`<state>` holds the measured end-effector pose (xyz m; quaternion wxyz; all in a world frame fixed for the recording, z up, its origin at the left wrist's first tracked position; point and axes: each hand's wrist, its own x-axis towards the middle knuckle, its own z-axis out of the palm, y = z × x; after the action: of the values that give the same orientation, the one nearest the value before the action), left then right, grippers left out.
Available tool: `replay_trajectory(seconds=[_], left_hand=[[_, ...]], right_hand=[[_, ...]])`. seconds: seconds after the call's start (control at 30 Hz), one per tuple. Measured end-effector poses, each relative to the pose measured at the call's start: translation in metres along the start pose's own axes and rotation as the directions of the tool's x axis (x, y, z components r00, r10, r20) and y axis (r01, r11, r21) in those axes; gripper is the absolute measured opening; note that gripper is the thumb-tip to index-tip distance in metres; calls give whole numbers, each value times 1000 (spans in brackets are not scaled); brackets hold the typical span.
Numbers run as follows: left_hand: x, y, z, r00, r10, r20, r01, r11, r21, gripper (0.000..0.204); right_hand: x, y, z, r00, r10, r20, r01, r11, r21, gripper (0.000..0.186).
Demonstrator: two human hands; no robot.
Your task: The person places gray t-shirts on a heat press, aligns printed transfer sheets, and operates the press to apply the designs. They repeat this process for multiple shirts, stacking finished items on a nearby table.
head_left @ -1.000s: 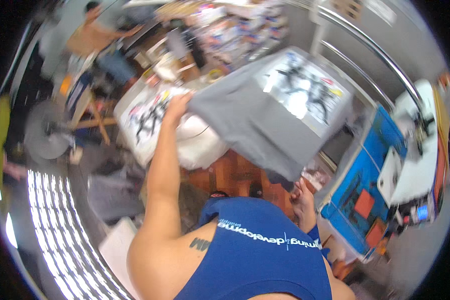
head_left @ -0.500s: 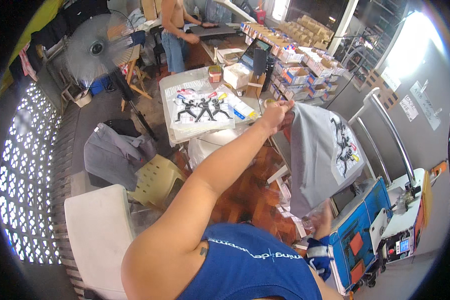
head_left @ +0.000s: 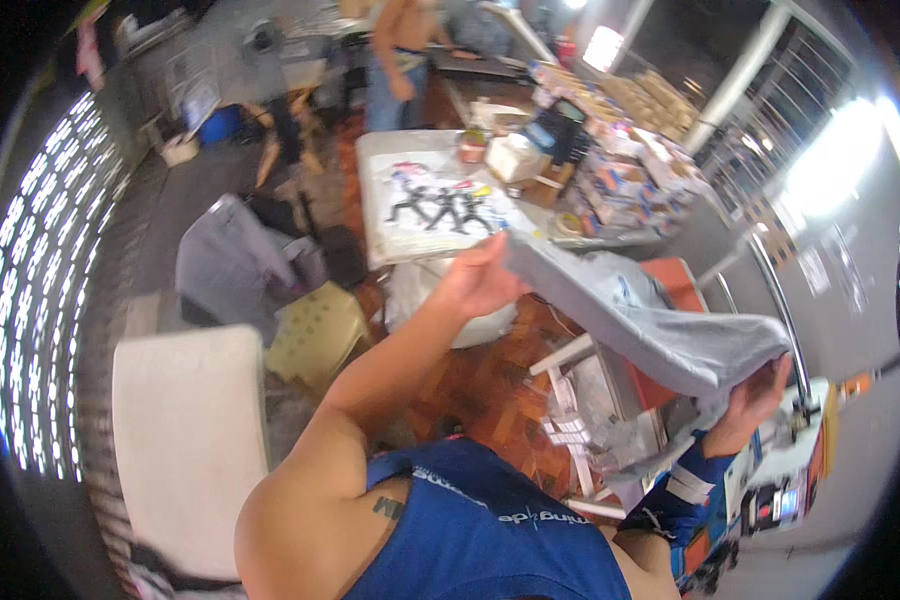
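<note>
My left hand [head_left: 480,275] grips one end of a grey fabric piece [head_left: 620,310] in front of me. My right hand [head_left: 750,400] holds its other end at the right, so it stretches between them in a long slanting band; no print shows on it. Behind it is an orange-red panel [head_left: 668,275], partly hidden. Beyond my left hand, a pale board [head_left: 388,150] carries a white sheet [head_left: 440,205] with black figures and small coloured shapes.
A shirtless person [head_left: 400,50] stands at the back. Around me are stacked boxes [head_left: 630,165], a cream chair [head_left: 310,335], draped grey garments [head_left: 225,265], a white padded board [head_left: 185,440], white frames on the floor [head_left: 570,430] and a machine with steel rails [head_left: 810,420].
My right hand has risen and moved right with the fabric, and my left hand has moved left and down since half a second ago. The fabric's printed face has turned out of sight.
</note>
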<state>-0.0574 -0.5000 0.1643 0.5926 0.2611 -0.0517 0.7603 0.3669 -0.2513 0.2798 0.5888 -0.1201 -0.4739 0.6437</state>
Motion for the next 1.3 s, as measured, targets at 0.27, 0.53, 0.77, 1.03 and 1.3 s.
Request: replay_trajectory(seconds=[0.27,0.53,0.77,1.03,1.3], left_hand=[[-301,147,197,377,903,204,-757,174,629,47],[-550,-39,466,-513,602,611,-94,-748,657,52],[-629,-231,333,-703,628,333,588,250,769,27],[-564,-146,87,-504,850,156,846,522,-112,64],[-555,-102,29,-703,709,52,667,683,-297,60]], right_hand=[[19,137,339,345,275,898,-776,622,107,41],[-198,195,523,-56,330,942,-845,486,-221,8],[-372,355,503,-162,453,877,-340,808,-481,29],[-349,530,318,-629,340,699,422,905,-59,41],[-133,562,-30,-599,723,345,782,620,59,29]])
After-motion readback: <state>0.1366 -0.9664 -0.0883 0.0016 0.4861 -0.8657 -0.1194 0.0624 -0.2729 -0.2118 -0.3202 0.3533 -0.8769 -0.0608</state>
